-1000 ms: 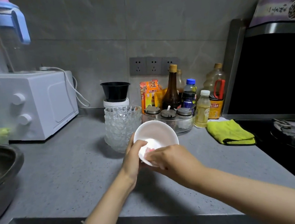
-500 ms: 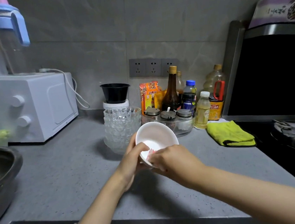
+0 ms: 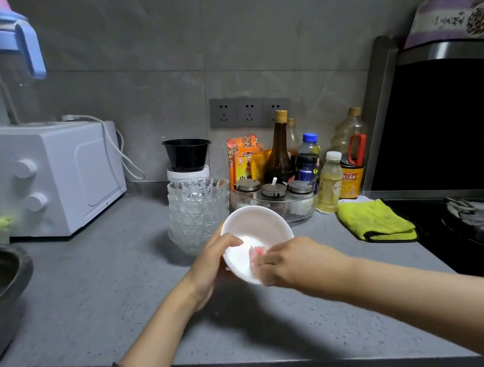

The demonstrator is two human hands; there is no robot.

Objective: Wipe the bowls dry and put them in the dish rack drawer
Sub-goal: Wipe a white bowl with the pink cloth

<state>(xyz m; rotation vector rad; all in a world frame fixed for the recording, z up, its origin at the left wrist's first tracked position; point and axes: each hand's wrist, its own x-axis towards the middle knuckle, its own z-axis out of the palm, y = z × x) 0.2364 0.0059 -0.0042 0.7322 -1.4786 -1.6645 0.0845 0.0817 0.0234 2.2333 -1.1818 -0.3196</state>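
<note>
Gripping the tilted white bowl (image 3: pixel 258 229) with left hand (image 3: pixel 211 266), right hand (image 3: pixel 292 260) pinches pink cloth (image 3: pixel 256 251) inside.

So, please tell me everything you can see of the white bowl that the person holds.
The white bowl is plain, round and smooth, perhaps ceramic or plastic. It is held above the grey counter, tilted so that its opening faces the camera. The left hand grips its left rim, thumb inside. The right hand presses a small pink cloth against its inner wall, near the lower rim.
</note>
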